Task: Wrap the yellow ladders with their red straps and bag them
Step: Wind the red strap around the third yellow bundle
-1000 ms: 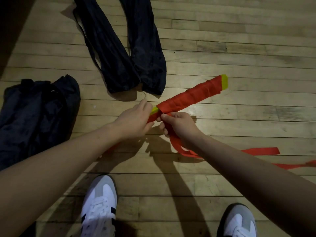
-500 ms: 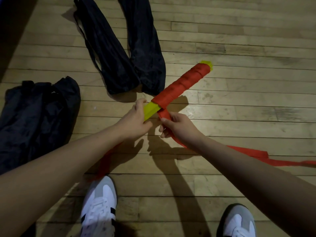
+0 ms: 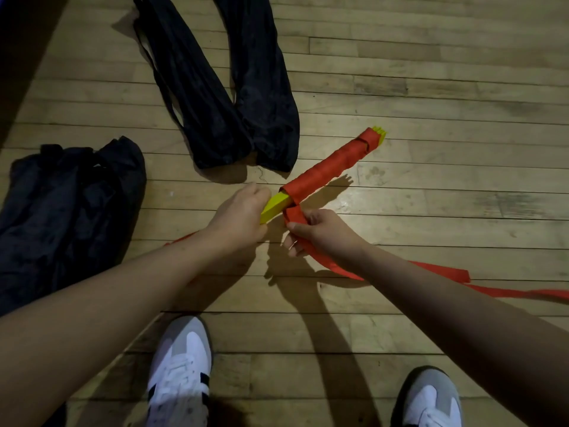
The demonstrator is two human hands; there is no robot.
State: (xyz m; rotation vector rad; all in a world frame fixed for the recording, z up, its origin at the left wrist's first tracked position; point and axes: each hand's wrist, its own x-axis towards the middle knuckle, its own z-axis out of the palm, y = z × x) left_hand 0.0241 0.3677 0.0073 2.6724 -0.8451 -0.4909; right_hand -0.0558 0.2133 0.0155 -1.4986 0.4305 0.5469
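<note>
Left hand grips the bare yellow end of the ladder bundle, held above the wooden floor. Right hand pinches the red strap just beside the wrapped section; black bags lie nearby.

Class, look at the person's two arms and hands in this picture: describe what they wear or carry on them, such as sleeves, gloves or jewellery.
Both forearms are bare up to the frame edge: no sleeves show. The left hand has no glove, watch or ring visible. The right hand is also gloveless, with a thin pale band, seemingly a ring, on one finger; it is too small to be sure.
</note>
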